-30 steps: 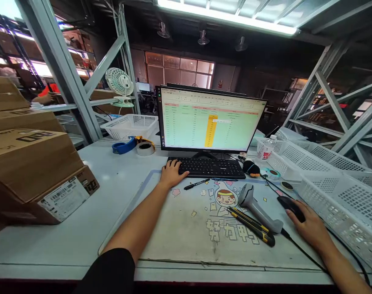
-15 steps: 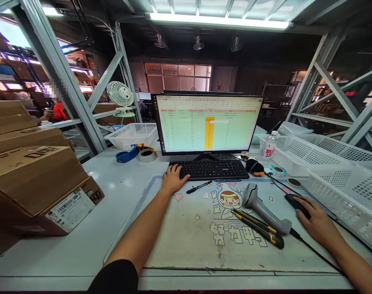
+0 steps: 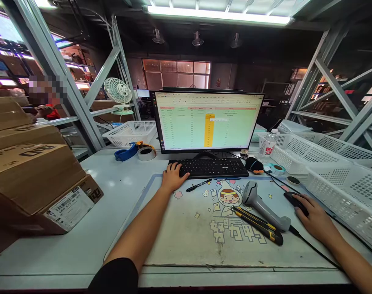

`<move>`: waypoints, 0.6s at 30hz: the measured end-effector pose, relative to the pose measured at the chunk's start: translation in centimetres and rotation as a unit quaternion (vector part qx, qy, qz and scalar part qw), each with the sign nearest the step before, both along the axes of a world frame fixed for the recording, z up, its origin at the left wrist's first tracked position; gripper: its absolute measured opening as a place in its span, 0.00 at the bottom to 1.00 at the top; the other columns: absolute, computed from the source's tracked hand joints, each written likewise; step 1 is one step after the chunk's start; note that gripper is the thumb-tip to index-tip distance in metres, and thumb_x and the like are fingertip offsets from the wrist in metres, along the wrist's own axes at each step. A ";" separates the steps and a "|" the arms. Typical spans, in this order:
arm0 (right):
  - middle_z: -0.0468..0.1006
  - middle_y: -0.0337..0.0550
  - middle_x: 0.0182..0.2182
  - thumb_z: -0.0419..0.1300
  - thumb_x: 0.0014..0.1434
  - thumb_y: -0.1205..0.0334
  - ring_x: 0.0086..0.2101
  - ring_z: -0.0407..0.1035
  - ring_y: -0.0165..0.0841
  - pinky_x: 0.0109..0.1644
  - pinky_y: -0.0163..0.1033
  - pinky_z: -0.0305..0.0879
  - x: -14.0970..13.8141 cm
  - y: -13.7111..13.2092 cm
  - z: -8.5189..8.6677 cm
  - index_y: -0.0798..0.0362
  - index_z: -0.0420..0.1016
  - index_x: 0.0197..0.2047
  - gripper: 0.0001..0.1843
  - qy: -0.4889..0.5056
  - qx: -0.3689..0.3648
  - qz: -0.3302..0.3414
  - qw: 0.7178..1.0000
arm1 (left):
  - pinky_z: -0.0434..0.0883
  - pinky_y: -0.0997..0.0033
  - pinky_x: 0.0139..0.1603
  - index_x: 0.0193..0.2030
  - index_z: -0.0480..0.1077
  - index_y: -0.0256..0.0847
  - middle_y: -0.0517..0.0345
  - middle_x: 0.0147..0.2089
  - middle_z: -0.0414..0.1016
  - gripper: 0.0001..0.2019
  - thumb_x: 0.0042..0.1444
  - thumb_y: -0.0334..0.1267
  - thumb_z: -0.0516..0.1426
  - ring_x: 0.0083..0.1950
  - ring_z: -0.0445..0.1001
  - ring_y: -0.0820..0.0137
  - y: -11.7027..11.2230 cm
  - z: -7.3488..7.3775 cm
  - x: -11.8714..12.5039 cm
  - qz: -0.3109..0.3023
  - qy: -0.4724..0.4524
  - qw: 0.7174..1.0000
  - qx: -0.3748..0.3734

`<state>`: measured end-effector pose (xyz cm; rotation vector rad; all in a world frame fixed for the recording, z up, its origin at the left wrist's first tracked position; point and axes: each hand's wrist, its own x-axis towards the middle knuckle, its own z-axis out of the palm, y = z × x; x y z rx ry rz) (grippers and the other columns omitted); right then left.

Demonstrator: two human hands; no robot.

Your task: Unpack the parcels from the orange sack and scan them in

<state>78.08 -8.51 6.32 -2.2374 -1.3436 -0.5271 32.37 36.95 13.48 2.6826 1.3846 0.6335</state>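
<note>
My left hand (image 3: pixel 173 178) rests with fingers spread on the left end of the black keyboard (image 3: pixel 216 168). Over at the right, my right hand (image 3: pixel 314 214) is wrapped round a black computer mouse (image 3: pixel 294 201). Behind the keyboard stands a monitor (image 3: pixel 186 130) showing a spreadsheet with one column part in yellow. Between my hands, on the printed desk mat (image 3: pixel 179 241), lie a grey barcode scanner (image 3: pixel 265 209), yellow-and-black utility knives (image 3: pixel 257 224) and a black marker pen (image 3: pixel 199 185).
Cardboard boxes (image 3: pixel 35 175) are stacked at the left. White plastic baskets (image 3: pixel 335 179) line the right side, with a bottle (image 3: pixel 269 143) beside them. A tape dispenser (image 3: pixel 126 152) and a tape roll (image 3: pixel 146 153) sit left of the monitor. Another person (image 3: pixel 47 108) is at the far left.
The view has shifted very slightly. Both hands keep their places on the keyboard and the mouse. The person in the background has moved a little.
</note>
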 end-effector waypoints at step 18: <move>0.79 0.53 0.62 0.52 0.71 0.43 0.59 0.76 0.52 0.68 0.61 0.72 0.2 2.0 1.0 0.50 0.80 0.65 0.30 0.004 0.009 -0.026 1.000 | 0.69 0.42 0.73 0.73 0.68 0.43 0.44 0.79 0.64 0.33 0.72 0.62 0.51 0.80 0.58 0.47 0.0 0.1 -0.1 0.000 -0.001 1.000 0.027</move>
